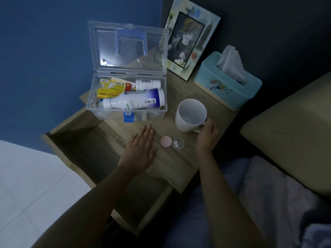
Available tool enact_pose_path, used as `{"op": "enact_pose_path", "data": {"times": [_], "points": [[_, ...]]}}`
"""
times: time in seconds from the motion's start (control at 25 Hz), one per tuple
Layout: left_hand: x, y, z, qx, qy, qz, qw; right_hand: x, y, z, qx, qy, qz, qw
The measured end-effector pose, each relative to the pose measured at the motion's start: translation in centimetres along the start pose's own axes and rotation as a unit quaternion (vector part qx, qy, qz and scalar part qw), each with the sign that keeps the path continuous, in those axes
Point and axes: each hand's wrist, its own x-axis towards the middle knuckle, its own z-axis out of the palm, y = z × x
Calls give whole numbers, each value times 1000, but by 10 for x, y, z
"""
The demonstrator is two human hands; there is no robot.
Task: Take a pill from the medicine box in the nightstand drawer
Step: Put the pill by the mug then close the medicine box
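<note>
A clear plastic medicine box (107, 111) stands on the wooden nightstand top (180, 90), its lid up against the wall. Inside lie a white bottle (133, 101), a smaller bottle and a yellow pack. In front of it sit a pink cap (166, 141) and a small clear cup (178, 143) holding two white pills. My left hand (140, 149) lies flat on the top, fingers together, just left of the cap. My right hand (206, 136) grips the handle of a white mug (190, 114) to the right.
The drawer (86, 149) below the top is pulled out towards me and looks dark inside. A photo frame (189, 38) leans at the back, beside a blue tissue box (227, 88). A bed edge lies to the right, white floor to the left.
</note>
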Motion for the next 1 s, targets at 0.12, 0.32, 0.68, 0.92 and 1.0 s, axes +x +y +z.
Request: {"op": "enact_pose_path", "data": {"times": [0.12, 0.32, 0.68, 0.92, 1.0], "points": [[-1, 2, -1, -5, -4, 1, 1000, 3, -7, -9, -9, 10, -12, 1000], [-2, 0, 1, -12, -4, 3, 1000, 17, -64, 11, 15, -50, -220, 974], [0, -2, 8, -5, 11, 11, 1000, 67, -97, 166, -281, -268, -120, 914], [-2, -11, 4, -136, 76, -40, 987, 80, -96, 194, -282, -290, -28, 914], [-14, -20, -5, -277, 184, -149, 931, 82, -98, 200, -253, -301, 3, 919]]}}
